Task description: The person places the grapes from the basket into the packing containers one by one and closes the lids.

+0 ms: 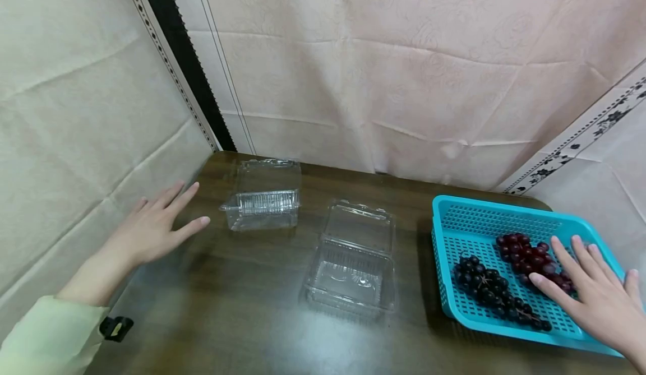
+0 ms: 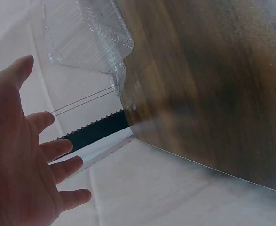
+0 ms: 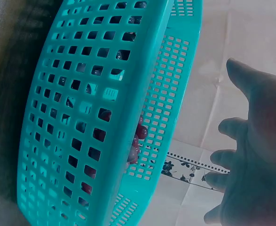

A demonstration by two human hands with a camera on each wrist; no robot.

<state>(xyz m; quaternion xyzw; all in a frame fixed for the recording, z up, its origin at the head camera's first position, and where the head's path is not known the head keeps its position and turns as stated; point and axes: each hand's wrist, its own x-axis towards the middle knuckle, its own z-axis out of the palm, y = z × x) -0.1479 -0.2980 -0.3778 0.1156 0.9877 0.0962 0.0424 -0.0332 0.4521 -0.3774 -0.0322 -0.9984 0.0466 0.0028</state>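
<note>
Left hand: fingers spread, between 8 and 9 o'clock in the head view, near the far box; the left wrist view shows its palm.
Right hand: fingers spread, at 4 o'clock above the basket; the right wrist view shows its fingertips apart from the rim.
Basket: blue plastic, at 4 o'clock on the bench; the right wrist view shows its outer wall, pierced with square holes.
Dark grapes: glossy, near-black bunch in the basket, seen whole only from the head.
Red grapes: deep red bunch, 2 o'clock from the dark grapes.
Far box: clear, lid raised, at 8 o'clock.
Near box: clear, at 5 o'clock, lid folded back towards 12.
</note>
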